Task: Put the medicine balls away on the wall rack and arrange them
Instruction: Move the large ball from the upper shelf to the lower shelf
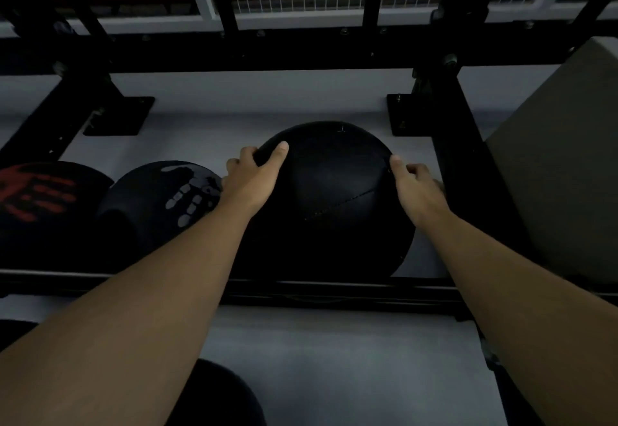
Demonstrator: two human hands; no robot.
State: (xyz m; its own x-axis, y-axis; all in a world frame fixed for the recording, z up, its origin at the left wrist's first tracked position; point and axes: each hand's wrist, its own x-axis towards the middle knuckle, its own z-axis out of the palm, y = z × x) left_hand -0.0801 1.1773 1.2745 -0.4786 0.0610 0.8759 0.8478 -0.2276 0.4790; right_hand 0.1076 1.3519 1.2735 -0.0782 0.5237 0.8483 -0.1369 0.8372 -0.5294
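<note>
While we lean over the black rack (334,286), our left hand (249,179) and right hand (414,188) press against opposite sides of a plain black ball (329,201), each grip spread wide on it, thumbs on top. That ball sits on the rack's front rail, touching a ball with a grey handprint (160,201) to its left, beyond which lies a ball with a red handprint (40,198). A tan box (565,164) stands to the right.

**Hidden and cut off**

The fingers of the left hand (249,176) and right hand (416,188) curl behind the plain black stitched medicine ball (331,204). The red-handprint black ball (36,204) and a dark round shape (217,395) run off the frame's edges.
</note>
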